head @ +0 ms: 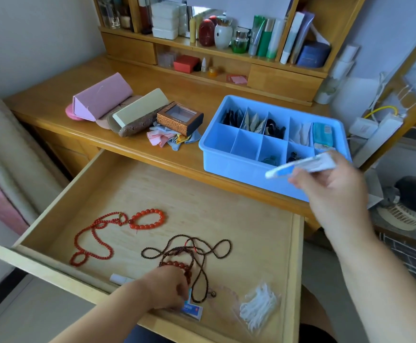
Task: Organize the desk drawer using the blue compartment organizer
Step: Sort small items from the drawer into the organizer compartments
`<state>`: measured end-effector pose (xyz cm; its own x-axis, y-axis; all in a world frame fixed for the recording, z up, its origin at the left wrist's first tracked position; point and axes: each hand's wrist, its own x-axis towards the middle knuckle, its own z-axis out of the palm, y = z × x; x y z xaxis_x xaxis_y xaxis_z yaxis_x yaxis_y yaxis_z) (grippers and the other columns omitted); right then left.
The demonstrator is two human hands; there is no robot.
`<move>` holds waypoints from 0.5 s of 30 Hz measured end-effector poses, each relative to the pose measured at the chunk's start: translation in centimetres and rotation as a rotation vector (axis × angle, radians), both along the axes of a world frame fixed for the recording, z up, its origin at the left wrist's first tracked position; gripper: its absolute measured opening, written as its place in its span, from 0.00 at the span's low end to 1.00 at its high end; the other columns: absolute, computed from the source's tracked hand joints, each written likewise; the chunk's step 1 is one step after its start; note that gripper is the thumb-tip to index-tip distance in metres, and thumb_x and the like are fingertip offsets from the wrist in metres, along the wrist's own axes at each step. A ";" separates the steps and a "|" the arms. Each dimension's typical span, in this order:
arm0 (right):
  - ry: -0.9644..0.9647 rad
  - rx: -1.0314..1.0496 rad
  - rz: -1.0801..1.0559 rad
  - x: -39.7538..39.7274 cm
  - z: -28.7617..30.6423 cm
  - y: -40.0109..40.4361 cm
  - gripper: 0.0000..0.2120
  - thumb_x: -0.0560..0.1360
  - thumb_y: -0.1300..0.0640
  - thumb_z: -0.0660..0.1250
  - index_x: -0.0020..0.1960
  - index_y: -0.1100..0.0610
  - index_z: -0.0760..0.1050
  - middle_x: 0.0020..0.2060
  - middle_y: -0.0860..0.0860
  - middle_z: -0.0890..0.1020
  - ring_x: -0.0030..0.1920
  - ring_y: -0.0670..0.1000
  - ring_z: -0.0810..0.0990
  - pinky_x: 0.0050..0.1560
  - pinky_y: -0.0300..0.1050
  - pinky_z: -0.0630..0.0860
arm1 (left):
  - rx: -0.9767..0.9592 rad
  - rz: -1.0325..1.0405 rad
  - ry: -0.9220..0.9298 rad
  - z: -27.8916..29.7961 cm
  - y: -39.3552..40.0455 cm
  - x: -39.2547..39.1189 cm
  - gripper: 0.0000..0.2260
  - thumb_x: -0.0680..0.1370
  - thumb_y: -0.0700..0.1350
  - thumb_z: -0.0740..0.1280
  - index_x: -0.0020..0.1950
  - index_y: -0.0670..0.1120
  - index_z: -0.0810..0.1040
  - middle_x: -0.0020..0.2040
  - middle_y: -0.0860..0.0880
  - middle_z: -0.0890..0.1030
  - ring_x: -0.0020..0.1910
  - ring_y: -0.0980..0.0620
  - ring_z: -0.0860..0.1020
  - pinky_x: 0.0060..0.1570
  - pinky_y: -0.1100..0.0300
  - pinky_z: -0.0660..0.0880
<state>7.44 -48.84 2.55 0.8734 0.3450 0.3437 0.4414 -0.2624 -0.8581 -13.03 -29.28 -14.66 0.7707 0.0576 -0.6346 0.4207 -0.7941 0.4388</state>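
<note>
Fingers [298, 180] of the right hand [330, 191] are pinched round a white and blue tube [301, 165], held just in front of the blue plastic compartment organizer [226, 167], which sits on the wooden tabletop [167, 154] right of centre. Down at the bottom of the frame, the left hand [165, 290] is curled onto a small blue and white sachet [192, 310] in the open wooden drawer [226, 206].

Progress-wise I'd say a bit past halfway. The organizer's back row and right end already hold dark bits, packets and a teal pack, but the front-left compartments look bare. Left in the drawer: a red bead necklace [90, 238], a red bead bracelet [147, 219], dark brown bead strings [202, 246], a clear bag of white swabs [259, 308] and a little white tube [119, 279].
</note>
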 end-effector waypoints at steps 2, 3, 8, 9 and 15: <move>-0.124 0.055 -0.059 1.4 1.8 0.3 0.03 0.71 0.52 0.68 0.41 0.48 0.74 0.37 0.46 0.84 0.41 0.41 0.83 0.42 0.40 0.77 | 0.081 -0.101 0.024 0.1 -0.8 0.5 0.10 0.73 0.51 0.70 0.53 0.54 0.82 0.56 0.55 0.77 0.52 0.56 0.75 0.50 0.66 0.69; -0.189 0.040 -0.090 2.0 2.4 0.6 0.03 0.72 0.51 0.66 0.41 0.48 0.73 0.38 0.46 0.84 0.41 0.40 0.82 0.41 0.39 0.77 | 0.126 -0.145 0.034 0.2 -1.2 0.8 0.10 0.73 0.52 0.70 0.54 0.53 0.81 0.57 0.54 0.77 0.56 0.54 0.74 0.53 0.64 0.70; -0.470 -0.270 -0.186 5.7 2.1 2.5 0.07 0.76 0.55 0.61 0.44 0.58 0.74 0.30 0.50 0.77 0.33 0.55 0.75 0.31 0.44 0.65 | 0.288 -0.300 0.104 0.9 -2.5 1.9 0.14 0.73 0.54 0.68 0.56 0.50 0.80 0.58 0.49 0.78 0.59 0.48 0.75 0.60 0.52 0.73; -0.461 -0.331 -0.173 6.1 1.6 3.0 0.08 0.76 0.56 0.61 0.44 0.59 0.75 0.28 0.48 0.74 0.32 0.56 0.73 0.30 0.43 0.62 | 0.315 -0.331 0.116 1.0 -2.7 2.1 0.16 0.74 0.54 0.67 0.57 0.48 0.79 0.59 0.48 0.78 0.59 0.46 0.75 0.60 0.51 0.73; -0.285 -0.993 0.090 8.0 -1.7 5.7 0.20 0.82 0.49 0.49 0.67 0.50 0.72 0.68 0.51 0.72 0.70 0.53 0.66 0.67 0.53 0.60 | 0.301 -0.385 0.088 1.0 -3.2 2.3 0.13 0.76 0.47 0.65 0.60 0.49 0.79 0.61 0.48 0.77 0.62 0.46 0.74 0.63 0.52 0.71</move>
